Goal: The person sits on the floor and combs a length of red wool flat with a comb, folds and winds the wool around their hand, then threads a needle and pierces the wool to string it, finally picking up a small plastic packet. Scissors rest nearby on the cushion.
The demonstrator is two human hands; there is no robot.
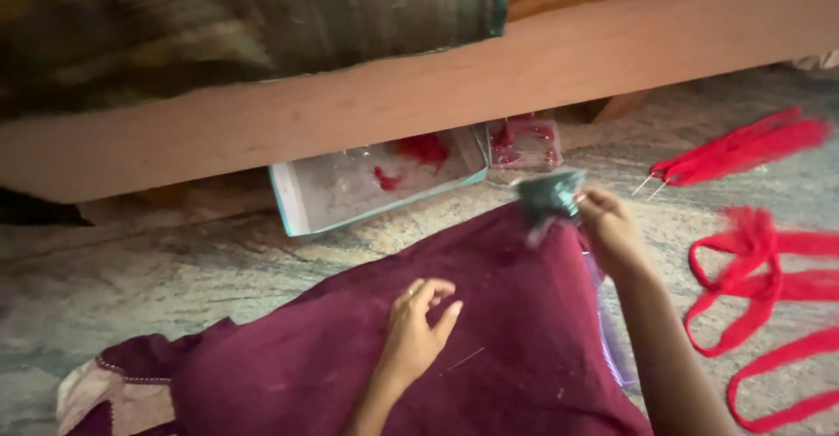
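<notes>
While the left hand [418,324] rests loosely curled on maroon cloth [489,340], the right hand [612,231] pinches a blurred teal tuft [549,196]

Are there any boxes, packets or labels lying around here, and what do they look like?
Shallow tray-like box: on the floor, partly under the wooden bed frame; rectangular, teal rim, clear film over red bits.
Small clear packet: right of the box; squarish, red contents.
No labels, signs or screens visible.

Two hands [415,327], two trays [376,187], one maroon cloth [507,349].

Teal-rimmed open box [376,187], clear packet [524,143] under wooden frame [350,113]
</notes>
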